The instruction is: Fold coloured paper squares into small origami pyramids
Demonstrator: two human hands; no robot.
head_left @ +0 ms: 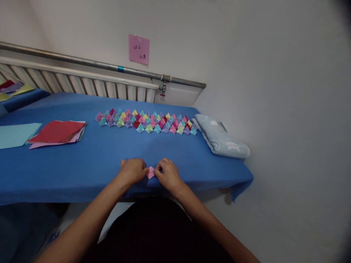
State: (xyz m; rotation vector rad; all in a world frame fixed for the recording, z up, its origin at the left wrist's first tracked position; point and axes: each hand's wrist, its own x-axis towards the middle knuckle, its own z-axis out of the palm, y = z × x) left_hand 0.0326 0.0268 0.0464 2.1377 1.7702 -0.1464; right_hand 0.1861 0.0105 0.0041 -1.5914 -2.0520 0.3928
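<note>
A small folded pink paper piece [150, 172] is held between my two hands, near the front edge of the blue-covered table [82, 168]. My left hand [134, 170] pinches its left side with thumb and fingers. On its right side, my right hand [168, 174] pinches with the fingers curled. The underside of the paper is hidden. Beyond my hands stand several rows of folded paper pieces [157, 128] in pink, purple, yellow, green, blue and red.
Red paper sheets [59, 131] lie stacked over other colours at left, beside light blue sheets [18, 135]. A folded light blue cloth [219, 137] rests at the table's right end. Behind are a radiator [90, 86], a metal pipe [82, 63] and a pink note [139, 49] on the wall.
</note>
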